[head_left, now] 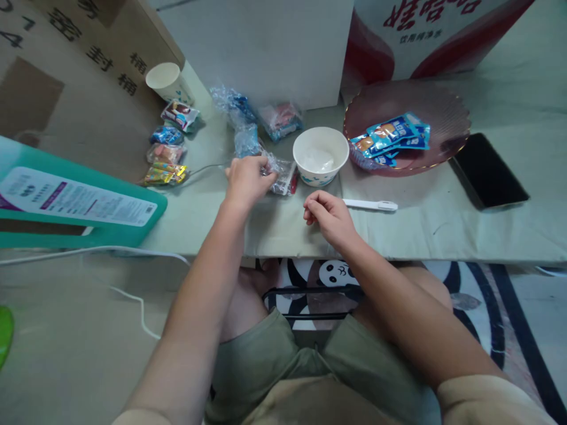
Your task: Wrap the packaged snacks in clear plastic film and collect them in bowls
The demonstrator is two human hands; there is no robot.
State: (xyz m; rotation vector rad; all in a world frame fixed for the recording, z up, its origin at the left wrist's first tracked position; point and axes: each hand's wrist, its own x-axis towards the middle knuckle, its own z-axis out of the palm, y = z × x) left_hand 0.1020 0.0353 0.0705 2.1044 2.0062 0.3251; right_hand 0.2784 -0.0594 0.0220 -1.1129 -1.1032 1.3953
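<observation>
My left hand [248, 180] is over several clear-wrapped packets, its fingers curled together against the crinkled plastic of a dark and red packet [286, 180]. My fingers partly hide that packet. My right hand [330, 217] is loosely closed above the table's front edge, with nothing visible in it. Just beyond it stands a white paper bowl [321, 154] with a blue pattern and something pale inside. A slim white stick-like tool [372, 205] lies beside my right hand, one end hidden behind it. More packets in clear wrap [281, 120] lie behind my left hand.
A pink glass dish [436, 112] holds several blue snack packets [392, 134], with a black phone [489, 171] to its right. Small wrapped snacks [166, 154] and a paper cup [168, 82] line the left, beside a cardboard box [88, 118] and a green container [146, 221]. Boxes stand behind.
</observation>
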